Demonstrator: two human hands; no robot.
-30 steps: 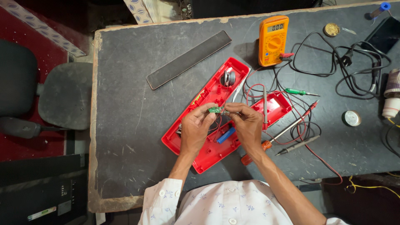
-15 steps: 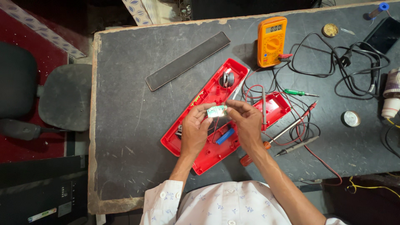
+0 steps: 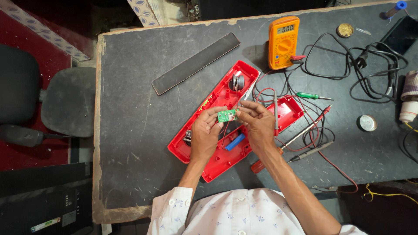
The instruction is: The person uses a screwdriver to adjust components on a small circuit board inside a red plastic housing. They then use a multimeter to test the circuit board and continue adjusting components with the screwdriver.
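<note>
The red plastic housing (image 3: 217,130) lies opened on the dark worktop (image 3: 130,130), its inside facing up, so the opening-up looks done. A small green circuit board (image 3: 226,115) is out of its seat and held just above the housing's middle, thin wires trailing from it down into the shell. The left hand (image 3: 204,135) pinches the board's left end and the right hand (image 3: 259,126) pinches its right end; both hands are close together, fingertips clamped on the board. By the look of it the work is in its middle stretch: the board is being inspected or handled, while the refitting and closing of the housing are left.

Counted: one red housing in two joined trays, one round speaker (image 3: 237,82) at its far end, one blue cylindrical cell (image 3: 235,142) near the hands. One orange multimeter (image 3: 283,42) stands far right of the housing, with its probe leads (image 3: 313,126) running to the right. One green-handled screwdriver (image 3: 311,95) and one red-handled screwdriver (image 3: 261,164) lie there too. One long dark strip (image 3: 196,63) lies on the far left, one small round tin (image 3: 367,123) on the right.
</note>
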